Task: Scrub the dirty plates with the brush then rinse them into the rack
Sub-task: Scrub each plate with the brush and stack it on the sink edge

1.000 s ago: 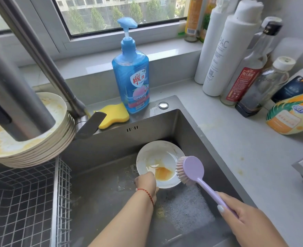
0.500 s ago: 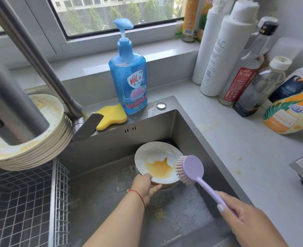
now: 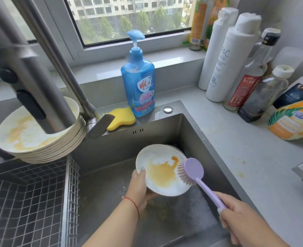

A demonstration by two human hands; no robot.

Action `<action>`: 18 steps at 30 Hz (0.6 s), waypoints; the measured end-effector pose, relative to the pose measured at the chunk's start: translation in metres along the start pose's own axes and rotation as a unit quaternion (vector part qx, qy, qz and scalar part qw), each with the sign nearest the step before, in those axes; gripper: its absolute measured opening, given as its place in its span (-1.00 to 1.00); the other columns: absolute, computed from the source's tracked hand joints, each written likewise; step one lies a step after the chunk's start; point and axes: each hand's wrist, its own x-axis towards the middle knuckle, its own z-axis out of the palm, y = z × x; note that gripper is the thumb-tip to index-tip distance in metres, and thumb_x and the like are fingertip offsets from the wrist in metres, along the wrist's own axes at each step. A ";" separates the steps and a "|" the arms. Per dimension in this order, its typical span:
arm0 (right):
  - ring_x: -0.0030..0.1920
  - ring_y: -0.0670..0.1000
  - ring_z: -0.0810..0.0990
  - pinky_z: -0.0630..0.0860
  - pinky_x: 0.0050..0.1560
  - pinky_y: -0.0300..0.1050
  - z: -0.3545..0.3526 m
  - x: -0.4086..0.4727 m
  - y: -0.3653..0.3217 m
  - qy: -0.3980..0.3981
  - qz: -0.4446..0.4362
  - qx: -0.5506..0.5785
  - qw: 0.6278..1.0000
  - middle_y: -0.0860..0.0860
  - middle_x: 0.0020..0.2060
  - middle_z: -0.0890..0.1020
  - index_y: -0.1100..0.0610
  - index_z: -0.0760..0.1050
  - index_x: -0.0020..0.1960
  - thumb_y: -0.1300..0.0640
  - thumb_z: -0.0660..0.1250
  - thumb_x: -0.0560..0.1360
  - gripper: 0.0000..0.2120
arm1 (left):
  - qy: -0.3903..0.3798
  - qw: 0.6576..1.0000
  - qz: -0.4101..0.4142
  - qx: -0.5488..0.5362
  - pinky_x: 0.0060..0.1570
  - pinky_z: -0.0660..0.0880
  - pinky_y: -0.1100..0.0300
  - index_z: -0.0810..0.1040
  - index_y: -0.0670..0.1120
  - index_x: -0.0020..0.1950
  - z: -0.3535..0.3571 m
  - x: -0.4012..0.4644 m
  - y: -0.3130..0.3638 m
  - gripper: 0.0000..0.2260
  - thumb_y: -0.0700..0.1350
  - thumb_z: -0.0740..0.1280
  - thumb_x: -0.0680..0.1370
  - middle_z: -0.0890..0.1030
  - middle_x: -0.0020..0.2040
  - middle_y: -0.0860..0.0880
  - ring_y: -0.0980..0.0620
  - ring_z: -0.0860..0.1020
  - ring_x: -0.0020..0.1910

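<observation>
Holding a white plate tilted over the steel sink, my left hand grips its near-left rim, thumb curled over the edge and fingers hidden underneath. Orange sauce smears the glossy face, thickest at centre. My right hand is wrapped round the slim lilac handle of the brush; its round head sits at the plate's right rim, pale bristles touching the dirty face. Sink walls are straight and square-cornered; open basin lies below and left of the plate, foam patch on the floor to the right. Wire rack, a fine square grid, fills the left compartment. Above it, a stack of dirty plates, round and sauce-streaked, sits behind the matte grey faucet. Blue soap bottle and wavy yellow sponge stand on the back ledge, bottles crowding the right counter.
</observation>
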 end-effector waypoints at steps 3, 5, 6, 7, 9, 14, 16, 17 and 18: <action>-0.53 -0.11 0.40 0.35 -0.46 -0.31 0.004 -0.004 -0.014 -0.067 -0.031 0.004 0.997 -0.06 -0.37 0.50 -0.28 0.41 0.19 0.24 0.12 0.55 -0.56 | 0.003 0.998 0.023 0.065 0.16 0.55 -0.16 0.41 0.17 0.32 -0.016 -0.011 -0.002 -0.65 0.27 0.14 0.61 0.63 0.21 0.04 -0.08 0.59 0.19; -0.46 -0.20 0.40 0.38 -0.36 -0.38 0.010 -0.009 -0.024 -0.099 -0.066 -0.032 0.992 -0.12 -0.40 0.51 -0.34 0.42 0.17 0.22 0.14 0.56 -0.55 | 0.009 0.993 0.049 0.107 0.35 0.38 -0.22 0.43 0.23 0.30 -0.026 -0.023 -0.001 -0.61 0.35 0.14 0.55 0.64 0.20 0.11 -0.02 0.58 0.22; -0.40 -0.21 0.42 0.43 -0.27 -0.37 0.014 -0.011 -0.029 -0.115 -0.075 -0.049 0.989 -0.13 -0.36 0.53 -0.34 0.46 0.17 0.18 0.14 0.57 -0.58 | 0.006 0.992 0.064 0.105 0.34 0.42 -0.18 0.44 0.19 0.30 -0.027 -0.032 0.002 -0.64 0.29 0.13 0.60 0.63 0.20 0.10 0.00 0.59 0.20; -0.32 -0.22 0.46 0.47 -0.14 -0.36 0.020 -0.014 -0.034 -0.131 -0.088 -0.071 0.985 -0.14 -0.28 0.58 -0.34 0.47 0.18 0.14 0.14 0.58 -0.61 | 0.002 0.992 0.084 0.098 0.30 0.47 -0.11 0.45 0.15 0.30 -0.032 -0.041 0.005 -0.68 0.23 0.12 0.64 0.63 0.19 0.07 0.01 0.60 0.18; -0.15 -0.23 0.55 0.41 0.01 -0.39 0.033 -0.019 -0.042 -0.140 -0.117 -0.106 0.978 -0.16 -0.04 0.64 -0.34 0.46 0.20 0.07 0.13 0.59 -0.65 | 0.002 0.988 0.119 0.102 0.20 0.53 0.00 0.46 0.10 0.29 -0.037 -0.059 0.008 -0.69 0.17 0.09 0.67 0.63 0.19 0.04 0.01 0.60 0.17; -0.35 -0.09 0.45 0.37 -0.33 -0.27 0.058 -0.022 -0.081 -0.046 -0.194 -0.139 0.970 -0.01 -0.30 0.55 -0.26 0.40 0.25 0.10 0.05 0.61 -0.65 | -0.006 0.982 0.165 0.093 -0.31 0.57 0.20 0.53 0.00 0.16 -0.048 -0.094 0.008 -0.71 0.12 0.12 0.67 0.69 0.05 -0.03 0.07 0.68 -0.05; -0.44 -0.08 0.31 0.23 -0.46 -0.28 0.055 -0.021 -0.094 0.002 -0.197 -0.206 0.959 -0.06 -0.39 0.42 -0.46 0.17 0.29 0.12 0.00 0.61 -0.52 | 0.006 0.976 0.196 0.089 -0.28 0.59 0.26 0.54 -0.02 0.16 -0.057 -0.104 0.010 -0.70 0.11 0.11 0.66 0.69 0.04 -0.05 0.15 0.67 -0.11; -0.43 -0.06 0.30 0.25 -0.45 -0.25 0.052 -0.022 -0.094 0.013 -0.191 -0.219 0.957 -0.04 -0.37 0.42 -0.41 0.14 0.36 0.14 -0.01 0.61 -0.50 | 0.015 0.973 0.215 0.085 -0.22 0.59 0.27 0.54 -0.03 0.16 -0.062 -0.107 0.011 -0.68 0.11 0.10 0.65 0.69 0.04 -0.03 0.16 0.66 -0.08; -0.40 -0.04 0.33 0.31 -0.40 -0.22 0.049 -0.024 -0.094 0.016 -0.171 -0.230 0.958 -0.04 -0.36 0.41 -0.28 0.17 0.43 0.18 -0.01 0.60 -0.50 | 0.029 0.968 0.234 0.083 -0.14 0.58 0.26 0.54 -0.03 0.19 -0.068 -0.109 0.013 -0.67 0.11 0.10 0.65 0.68 0.06 -0.01 0.14 0.66 -0.02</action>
